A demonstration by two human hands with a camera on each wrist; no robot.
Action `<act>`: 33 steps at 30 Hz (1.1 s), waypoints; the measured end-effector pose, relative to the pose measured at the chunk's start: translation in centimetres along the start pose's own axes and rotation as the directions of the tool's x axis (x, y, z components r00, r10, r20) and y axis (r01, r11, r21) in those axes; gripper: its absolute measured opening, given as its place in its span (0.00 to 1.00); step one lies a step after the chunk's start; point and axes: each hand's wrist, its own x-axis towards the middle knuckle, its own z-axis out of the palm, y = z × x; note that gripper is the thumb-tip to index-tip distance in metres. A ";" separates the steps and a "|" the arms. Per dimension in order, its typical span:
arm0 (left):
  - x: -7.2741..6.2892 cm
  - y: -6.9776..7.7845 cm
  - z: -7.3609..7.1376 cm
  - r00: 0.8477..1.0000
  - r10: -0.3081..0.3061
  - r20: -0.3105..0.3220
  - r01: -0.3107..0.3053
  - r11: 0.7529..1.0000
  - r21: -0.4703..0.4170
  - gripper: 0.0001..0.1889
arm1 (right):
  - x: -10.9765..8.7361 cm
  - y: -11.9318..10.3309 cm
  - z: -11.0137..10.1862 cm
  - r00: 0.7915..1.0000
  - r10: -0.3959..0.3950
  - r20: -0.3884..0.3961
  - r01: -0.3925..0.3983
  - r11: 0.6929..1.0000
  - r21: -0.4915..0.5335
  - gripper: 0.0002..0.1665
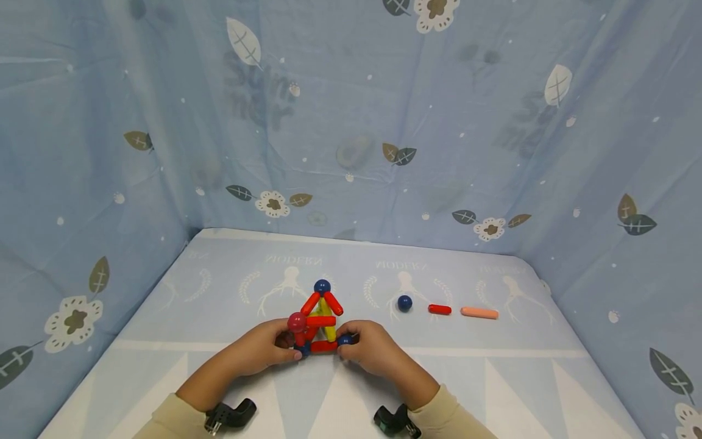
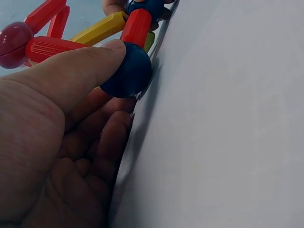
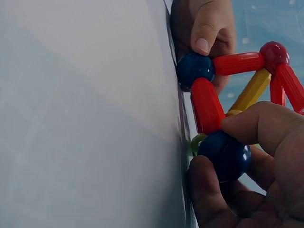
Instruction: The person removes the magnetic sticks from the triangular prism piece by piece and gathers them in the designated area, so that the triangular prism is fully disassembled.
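Note:
A frame of stick-and-ball building pieces stands on the table between both hands. A red rod (image 1: pixel 323 346) along its near bottom edge joins two blue balls. My left hand (image 1: pixel 258 349) holds the left blue ball (image 2: pixel 127 71), its thumb on the ball and fingers behind. The right blue ball (image 3: pixel 224 156) is pinched between thumb and fingers of my right hand (image 1: pixel 374 349). Above the left corner sits a dark red ball (image 1: pixel 297 322). Red rods and a yellow rod (image 1: pixel 330 333) rise behind, and another blue ball (image 1: pixel 322 286) tops the frame.
Right of the frame lie a loose blue ball (image 1: pixel 404 303), a short red rod (image 1: pixel 440 310) and a longer orange rod (image 1: pixel 479 313). The table (image 1: pixel 439 372) has a patterned cover. Blue floral curtains (image 1: pixel 351 122) enclose the back and sides.

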 end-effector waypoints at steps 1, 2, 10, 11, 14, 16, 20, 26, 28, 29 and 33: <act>0.0 0.0 0.0 1.000 0.004 0.000 -0.004 1.000 -0.003 0.21 | 0.0 0.0 0.0 1.000 -0.004 0.004 0.004 1.000 -0.002 0.12; 0.0 0.0 0.0 1.000 0.008 0.000 -0.008 1.000 -0.006 0.21 | 0.0 0.1 -0.1 1.000 -0.008 0.010 0.008 1.000 -0.003 0.12; 0.1 -0.1 -0.1 1.000 0.022 0.006 -0.022 1.000 -0.020 0.22 | 0.3 0.8 -0.6 0.999 -0.033 0.022 0.032 0.999 0.038 0.09; 0.1 -0.1 -0.1 1.000 0.021 0.006 -0.021 1.000 -0.022 0.22 | 0.3 0.9 -0.7 1.000 -0.022 0.020 0.021 0.998 0.057 0.09; 0.1 -0.1 0.0 1.000 0.019 0.009 -0.018 0.999 -0.026 0.22 | 0.3 1.2 -1.0 1.000 0.015 0.007 -0.016 0.995 0.098 0.10; 0.0 -0.1 0.0 1.000 0.017 0.011 -0.017 0.999 -0.028 0.22 | 0.3 1.4 -1.3 1.000 0.031 -0.001 -0.031 0.992 0.120 0.12; 0.0 -0.1 0.0 1.000 0.013 0.012 -0.013 1.000 -0.025 0.21 | 0.4 1.7 -1.7 0.999 0.034 -0.023 -0.031 0.991 0.129 0.14; 0.1 0.0 0.0 1.000 -0.003 0.012 0.003 1.000 -0.016 0.21 | 0.7 2.1 -2.8 0.993 0.047 -0.106 -0.037 0.994 0.102 0.19; 0.1 0.0 0.0 1.000 -0.009 0.011 0.009 1.000 -0.016 0.21 | 0.8 2.3 -3.5 0.988 0.053 -0.145 -0.040 0.995 0.087 0.20; 0.1 0.0 0.0 1.000 -0.011 0.010 0.011 1.000 -0.016 0.21 | 0.9 2.4 -3.9 0.985 0.050 -0.165 -0.036 0.996 0.081 0.21; 0.2 0.0 0.0 1.000 -0.010 0.015 0.010 1.000 -0.020 0.22 | 1.0 3.0 -5.7 0.968 0.045 -0.249 -0.034 0.998 0.048 0.21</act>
